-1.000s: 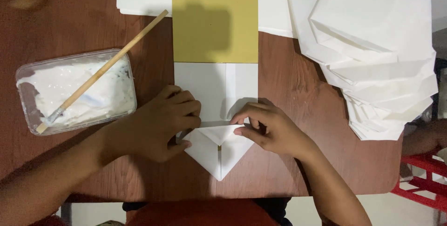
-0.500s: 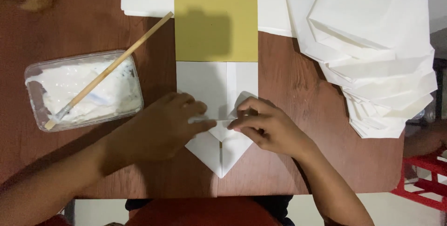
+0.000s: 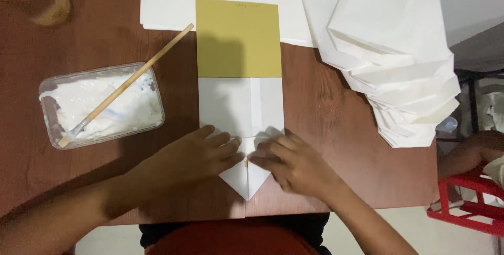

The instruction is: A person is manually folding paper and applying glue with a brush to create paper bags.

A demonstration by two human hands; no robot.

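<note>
1. White folded paper sheet [image 3: 239, 108] with a pointed lower end lies at the middle of the brown wooden counter [image 3: 325, 123], its far end under a mustard-yellow rectangular card [image 3: 237, 38].
2. Left hand [image 3: 184, 163] presses flat on the fold, fingers spread, gripping nothing.
3. Right hand [image 3: 294, 165] presses likewise, fingertips meeting the left's.
4. Clear plastic tub of white paste [image 3: 102, 105] with a wooden brush [image 3: 128, 84] sits at nine o'clock; a stack of folded white paper bags [image 3: 394, 55] at two o'clock.

On the brown worktop [image 3: 336, 123], the left hand [image 3: 184, 160] and the right hand [image 3: 294, 165] press flat, fingertips nearly meeting, on a folded white paper [image 3: 239, 113] with a pointed lower end, its upper part under a mustard-yellow card [image 3: 238, 39], while a stick [image 3: 131, 81] rests across a clear tub of white paste [image 3: 100, 105] at left and a stack of folded white papers [image 3: 399, 55] lies at right.
</note>
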